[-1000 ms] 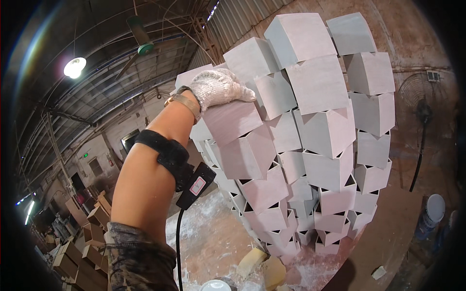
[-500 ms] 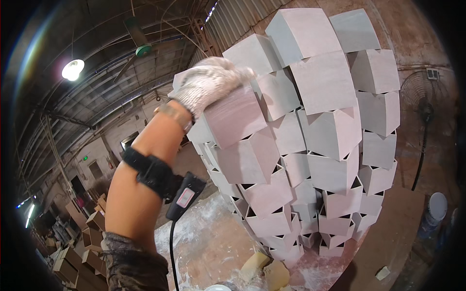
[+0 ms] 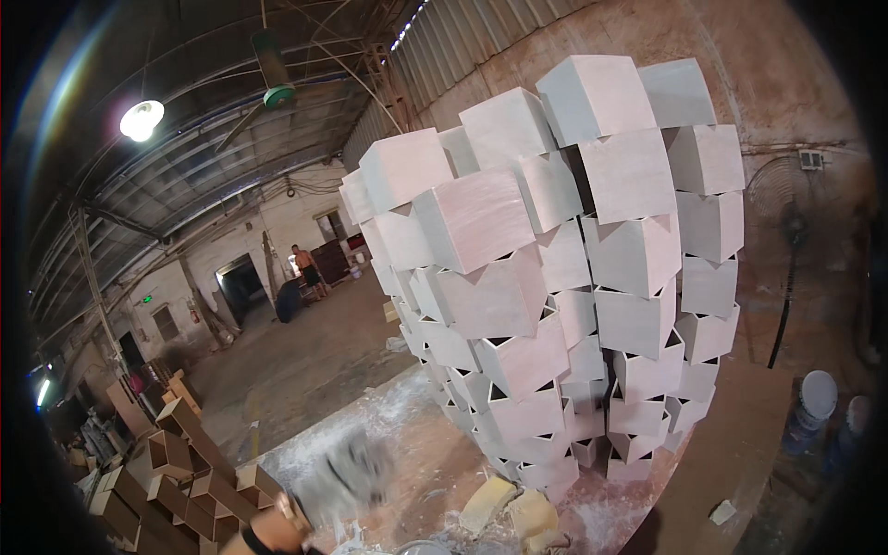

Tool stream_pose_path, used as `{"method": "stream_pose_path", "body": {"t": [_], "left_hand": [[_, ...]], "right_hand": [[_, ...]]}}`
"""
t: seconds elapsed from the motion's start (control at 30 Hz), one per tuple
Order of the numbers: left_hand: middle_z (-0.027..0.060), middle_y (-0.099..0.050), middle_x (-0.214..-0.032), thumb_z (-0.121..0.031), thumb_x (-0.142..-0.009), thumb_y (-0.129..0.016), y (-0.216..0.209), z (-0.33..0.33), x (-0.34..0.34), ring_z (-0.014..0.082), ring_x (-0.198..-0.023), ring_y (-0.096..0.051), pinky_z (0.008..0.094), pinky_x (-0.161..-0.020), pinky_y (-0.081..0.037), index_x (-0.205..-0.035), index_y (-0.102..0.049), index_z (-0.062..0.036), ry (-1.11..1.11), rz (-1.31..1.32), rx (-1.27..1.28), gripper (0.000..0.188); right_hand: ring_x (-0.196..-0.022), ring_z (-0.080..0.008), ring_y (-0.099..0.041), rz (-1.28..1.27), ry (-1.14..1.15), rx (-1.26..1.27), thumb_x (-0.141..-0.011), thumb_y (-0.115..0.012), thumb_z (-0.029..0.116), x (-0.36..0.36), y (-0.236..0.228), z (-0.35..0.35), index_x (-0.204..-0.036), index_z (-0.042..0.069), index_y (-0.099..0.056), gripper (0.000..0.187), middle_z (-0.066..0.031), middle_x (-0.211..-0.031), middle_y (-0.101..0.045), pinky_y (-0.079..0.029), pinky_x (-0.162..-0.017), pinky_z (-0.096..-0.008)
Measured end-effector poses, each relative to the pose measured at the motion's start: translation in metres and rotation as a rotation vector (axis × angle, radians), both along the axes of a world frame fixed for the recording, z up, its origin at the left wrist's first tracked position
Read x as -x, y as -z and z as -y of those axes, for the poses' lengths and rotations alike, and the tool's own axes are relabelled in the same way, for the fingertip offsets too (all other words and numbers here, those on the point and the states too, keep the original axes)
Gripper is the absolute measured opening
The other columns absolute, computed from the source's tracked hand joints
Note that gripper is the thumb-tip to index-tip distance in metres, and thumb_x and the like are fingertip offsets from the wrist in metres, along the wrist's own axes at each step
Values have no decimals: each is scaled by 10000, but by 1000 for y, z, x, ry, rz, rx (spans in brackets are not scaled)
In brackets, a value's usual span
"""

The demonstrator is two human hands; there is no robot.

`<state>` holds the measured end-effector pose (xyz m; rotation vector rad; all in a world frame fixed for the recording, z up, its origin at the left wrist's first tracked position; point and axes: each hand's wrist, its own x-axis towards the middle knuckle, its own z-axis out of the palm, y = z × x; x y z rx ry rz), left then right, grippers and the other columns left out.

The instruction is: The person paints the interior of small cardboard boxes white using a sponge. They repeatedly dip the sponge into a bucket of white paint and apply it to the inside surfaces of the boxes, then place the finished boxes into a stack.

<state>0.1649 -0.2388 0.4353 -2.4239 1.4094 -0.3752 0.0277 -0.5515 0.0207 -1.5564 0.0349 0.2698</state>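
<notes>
Nearest to us, the left hand (image 3: pixel 342 476) hangs low at the lower left, a grey blur above a banded wrist, and we cannot tell whether its fingers are wide, narrow or holding anything; the right hand is out of view. Just to its right, we see a pale round container (image 3: pixel 421 548) cut off by the lower edge and, beyond that, yellow blocks (image 3: pixel 532 516) on a white-streaked surface (image 3: pixel 412 416). Behind them, right of centre, rises the stack of pale boxes (image 3: pixel 495 294), tall and staggered, well apart from the hand. We judge the step in hand to be a low reach or pass beside the stack, with no box being handled; the next move, in our view, calls for a steady hand and room to clear the lower boxes. To the right lies a brown board (image 3: pixel 731 435), with lidded pails (image 3: pixel 819 396) past it; to the left, brown open boxes (image 3: pixel 171 453). Farther back, a person (image 3: pixel 308 268) stands near the far wall.
</notes>
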Motion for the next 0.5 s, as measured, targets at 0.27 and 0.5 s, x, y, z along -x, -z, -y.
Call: {"method": "stream_pose_path", "body": {"t": [0.27,0.5], "left_hand": [[98,-623,-973,-252,-819,-625,323,-186,84,283,-858,-600,401,-739,-491,-1149,-546,-39,-86,-1074,439,400],[91,-616,-1001,-287,-821,-607,231,-141,76,294,-888,-595,402,-770,-484,-1142,-545,-79,-331,-813,481,388]], "right_hand": [[-626,-210,-426,-44,98,68,-849,-607,294,40,3,-30,-869,-50,-608,344,-105,-711,-530,-352,-575,-380],[-672,-212,-445,-55,184,61,-854,-599,292,54,-18,-57,-907,-45,-601,341,-106,-760,-541,-364,-613,-374]]}}
